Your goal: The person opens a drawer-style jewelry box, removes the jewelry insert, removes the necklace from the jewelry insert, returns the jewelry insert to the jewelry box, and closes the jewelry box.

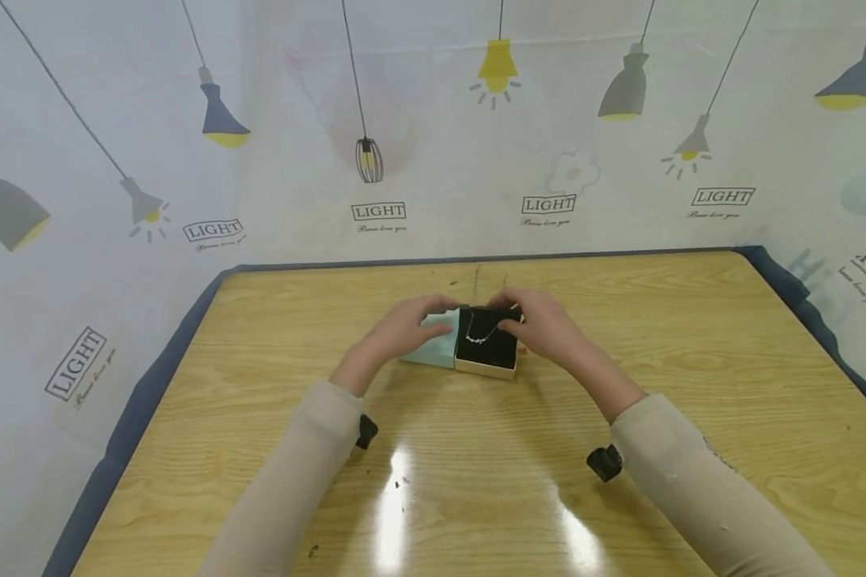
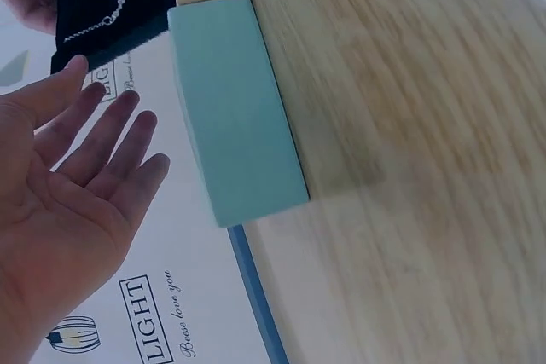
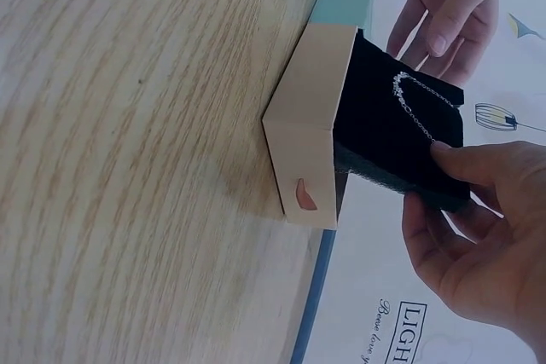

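Note:
A jewellery box stands mid-table, its beige drawer (image 3: pixel 309 83) pulled out of a pale teal sleeve (image 2: pixel 230 108). The black foam pad (image 3: pixel 371 117) is tilted up from the drawer, raised at its far side. Across the pad hangs a fine silver chain (image 1: pixel 478 340) with a sparkling middle part. My right hand (image 1: pixel 541 322) pinches the pad's far right corner, thumb on top over the chain's end and fingers underneath. The left hand (image 1: pixel 407 322) hovers over the teal sleeve beside the pad, fingers relaxed and holding nothing.
The wooden table (image 1: pixel 296 320) runs back to a white cloth (image 1: pixel 447 224) printed with lamps, with a dark blue border along the edge. Black camera mounts (image 1: pixel 604 463) sit at both wrists. A small ribbon tab (image 3: pixel 304 195) pokes from the drawer's end.

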`<state>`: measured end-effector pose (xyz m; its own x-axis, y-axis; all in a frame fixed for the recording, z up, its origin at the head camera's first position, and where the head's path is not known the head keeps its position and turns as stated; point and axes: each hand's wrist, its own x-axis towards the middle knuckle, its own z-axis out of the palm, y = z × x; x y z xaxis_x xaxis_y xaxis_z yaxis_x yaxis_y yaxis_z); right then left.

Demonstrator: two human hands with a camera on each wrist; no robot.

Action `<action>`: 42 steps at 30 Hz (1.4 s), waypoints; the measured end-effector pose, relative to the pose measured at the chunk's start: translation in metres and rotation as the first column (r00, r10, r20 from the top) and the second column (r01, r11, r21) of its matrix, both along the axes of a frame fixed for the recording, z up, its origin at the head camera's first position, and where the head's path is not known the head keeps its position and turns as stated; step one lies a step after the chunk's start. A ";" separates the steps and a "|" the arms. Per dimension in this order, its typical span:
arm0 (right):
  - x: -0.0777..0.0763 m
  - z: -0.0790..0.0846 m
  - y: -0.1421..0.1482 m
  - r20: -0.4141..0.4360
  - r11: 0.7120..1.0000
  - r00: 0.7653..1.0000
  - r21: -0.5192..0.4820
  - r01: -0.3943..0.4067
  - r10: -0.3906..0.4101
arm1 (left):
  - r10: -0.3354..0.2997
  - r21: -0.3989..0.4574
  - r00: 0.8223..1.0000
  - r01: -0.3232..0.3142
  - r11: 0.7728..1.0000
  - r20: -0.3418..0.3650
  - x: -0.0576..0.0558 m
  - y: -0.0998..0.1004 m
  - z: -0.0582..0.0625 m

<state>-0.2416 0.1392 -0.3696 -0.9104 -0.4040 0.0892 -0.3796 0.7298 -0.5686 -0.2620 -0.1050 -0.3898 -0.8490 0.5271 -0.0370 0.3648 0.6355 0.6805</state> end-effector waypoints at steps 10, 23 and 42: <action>0.000 0.002 -0.001 -0.002 1.000 1.000 -0.013 0.005 -0.005 | -0.006 0.182 0.995 -0.011 0.983 0.097 0.000 0.006 -0.001; -0.001 0.009 -0.001 -0.004 1.000 1.000 -0.014 0.007 -0.007 | -0.012 0.271 0.990 -0.026 0.962 0.140 0.001 0.009 -0.005; 0.002 0.022 -0.005 -0.054 0.999 0.999 -0.051 0.001 -0.004 | -0.024 0.397 0.974 -0.069 0.915 0.224 0.005 0.011 -0.001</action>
<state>-0.2394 0.1342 -0.3475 -0.9047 -0.3955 0.1586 -0.4090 0.7016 -0.5835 -0.2574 -0.0943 -0.3907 -0.8557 0.5173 -0.0137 0.1656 0.2988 0.9398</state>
